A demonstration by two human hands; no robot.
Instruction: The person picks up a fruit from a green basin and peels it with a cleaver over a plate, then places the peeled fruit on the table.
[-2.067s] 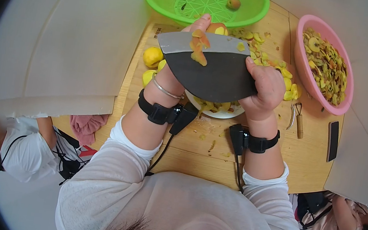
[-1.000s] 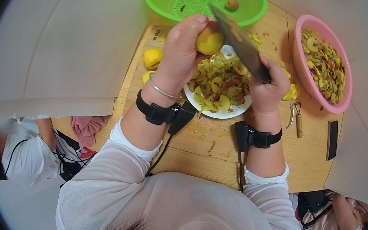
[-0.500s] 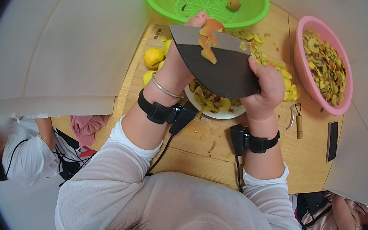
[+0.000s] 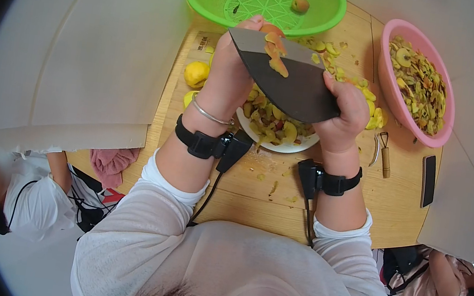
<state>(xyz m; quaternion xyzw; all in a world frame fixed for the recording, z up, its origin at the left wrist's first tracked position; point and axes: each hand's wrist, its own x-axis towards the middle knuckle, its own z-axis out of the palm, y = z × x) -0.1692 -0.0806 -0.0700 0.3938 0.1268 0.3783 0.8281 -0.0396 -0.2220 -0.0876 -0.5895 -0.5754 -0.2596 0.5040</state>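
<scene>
My right hand [image 4: 347,108] is closed round the near end of a broad kitchen knife [image 4: 293,89] with a dark, curved blade. Strips of red-and-yellow peel [image 4: 274,56] cling to the blade's upper face. My left hand [image 4: 234,57] grips a reddish round fruit [image 4: 273,29], perhaps a peach, mostly hidden behind the blade. Most of that hand's fingers are hidden too. Below the knife stands a white bowl [image 4: 285,149] filled with peelings. Left of my left wrist lie peeled yellow fruits [image 4: 196,74]; more yellow pieces [image 4: 378,117] lie beside my right hand.
A green basket [image 4: 334,22] with one fruit [image 4: 300,5] is at the back. The pink basin [image 4: 385,60] on the right holds peelings. A peeler [image 4: 385,157] and a black phone-like slab [image 4: 427,181] lie right. Other people sit at both sides.
The knife has shifted slightly to the right and tilted, its near end lower. My left hand with the fruit has turned a little; peel remains on the blade.
</scene>
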